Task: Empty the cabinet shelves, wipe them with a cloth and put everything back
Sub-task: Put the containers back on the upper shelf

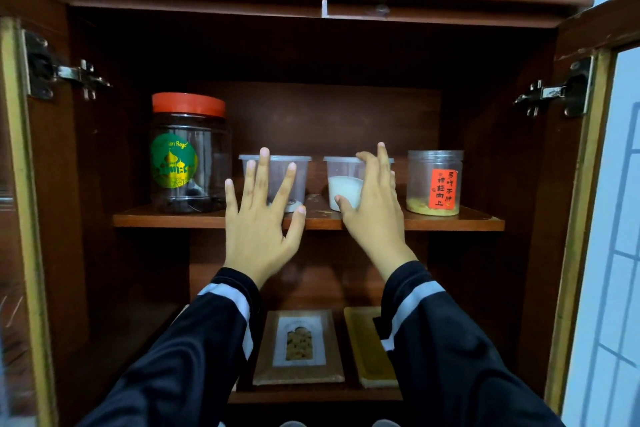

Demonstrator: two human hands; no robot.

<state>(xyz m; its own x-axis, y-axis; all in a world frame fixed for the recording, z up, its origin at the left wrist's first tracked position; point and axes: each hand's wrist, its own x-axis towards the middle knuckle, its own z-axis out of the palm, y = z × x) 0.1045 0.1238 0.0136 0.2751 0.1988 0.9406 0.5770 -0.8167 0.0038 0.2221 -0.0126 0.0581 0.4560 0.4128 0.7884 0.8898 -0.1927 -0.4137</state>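
One wide-angle camera worn on the head looks forward and slightly down, from arm's reach, into the open cabinet [311,121], upper shelf [156,220] central, left door [14,218] at 9 o'clock, right door [571,236] at 3.

The shelf [207,220] was reddish-brown wood. The big jar [190,163] had a red lid and a green sticker printed in yellow. Right of that jar, a clear tub [341,165] held white powder [343,189], and a small jar [419,180] wore a red label with black characters.

One red-lidded jar [188,156], two clear tubs [277,170] [343,170] and one labelled jar [434,180] above; two flat boxes [298,347] [360,340] below.
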